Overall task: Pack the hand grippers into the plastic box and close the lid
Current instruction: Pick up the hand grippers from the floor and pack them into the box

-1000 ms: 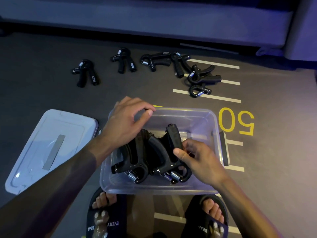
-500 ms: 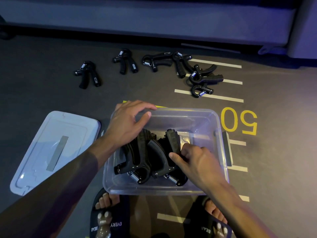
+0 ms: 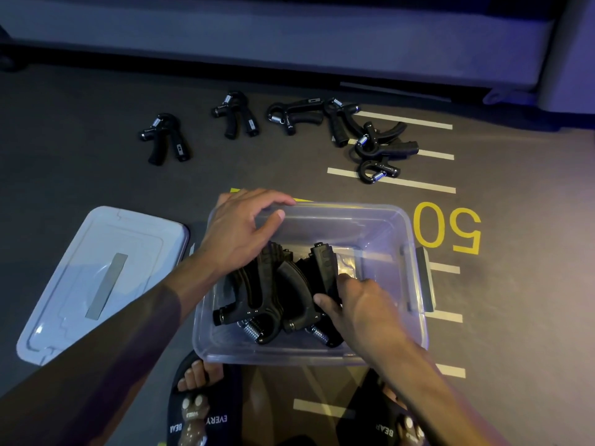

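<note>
A clear plastic box (image 3: 396, 220) stands on the floor in front of my feet. Several black hand grippers (image 3: 267, 294) lie packed in its left half. My left hand (image 3: 240, 231) grips the box's far left rim, thumb inside. Inside the box, my right hand (image 3: 360, 304) holds the rightmost hand gripper (image 3: 323, 262), thumb on its handle and fingers behind it. Several more hand grippers lie on the floor beyond the box: one at the left (image 3: 165, 136), another (image 3: 236, 114) beside it, and a tangled cluster (image 3: 370, 136) at the right. The translucent lid (image 3: 99, 278) lies flat to the box's left.
My feet in black slippers (image 3: 199, 410) are just below the box. White lines and a yellow "50" (image 3: 447, 230) mark the grey floor at the right. A long grey ledge (image 3: 289, 30) runs across the back.
My right hand has slid lower and further into the box around the rightmost hand gripper, which now sits deeper. My left hand stays on the rim.
</note>
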